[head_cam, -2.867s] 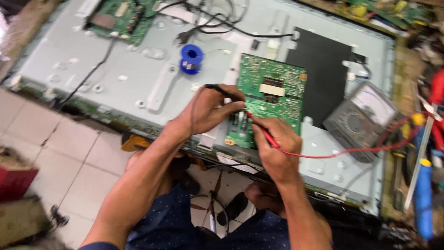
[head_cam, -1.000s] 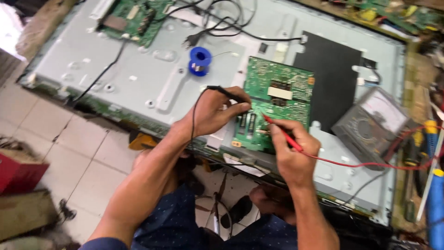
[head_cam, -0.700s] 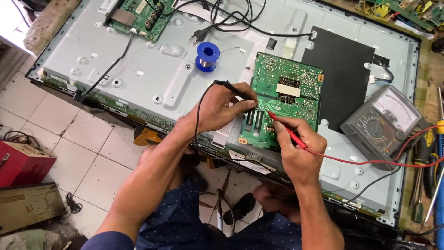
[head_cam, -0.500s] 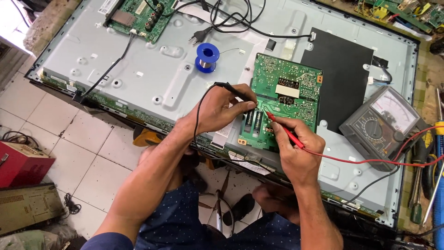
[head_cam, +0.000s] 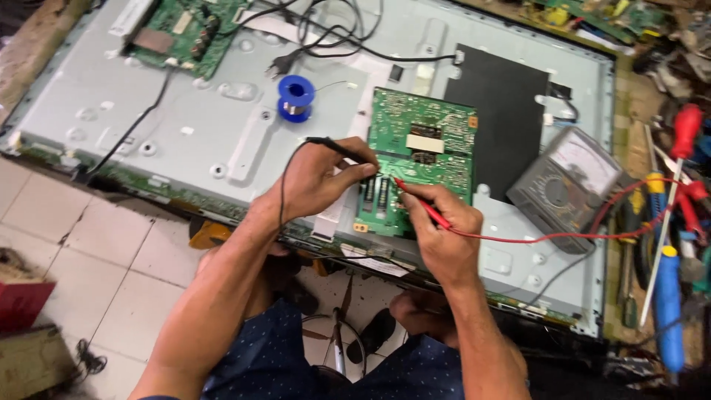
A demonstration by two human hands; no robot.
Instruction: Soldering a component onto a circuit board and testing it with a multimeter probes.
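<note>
A green circuit board [head_cam: 426,141] lies on the grey metal back of a flat screen panel [head_cam: 185,111]. My left hand [head_cam: 322,181] pinches a black test probe [head_cam: 337,147], its tip at the board's left edge. My right hand [head_cam: 441,233] holds a red test probe [head_cam: 418,204], tip touching the board's lower middle. The red lead [head_cam: 548,237] runs right toward a grey analog multimeter [head_cam: 566,181] resting on the panel.
A blue solder spool [head_cam: 296,96] sits left of the board. A second green board [head_cam: 181,30] and tangled black cables [head_cam: 326,37] lie at the panel's top. Screwdrivers and tools [head_cam: 670,244] crowd the right edge. White floor tiles [head_cam: 96,252] show below left.
The view has shifted slightly; the panel sits a little differently in frame. Both hands stay on the board with the probes in nearly the same spots.
</note>
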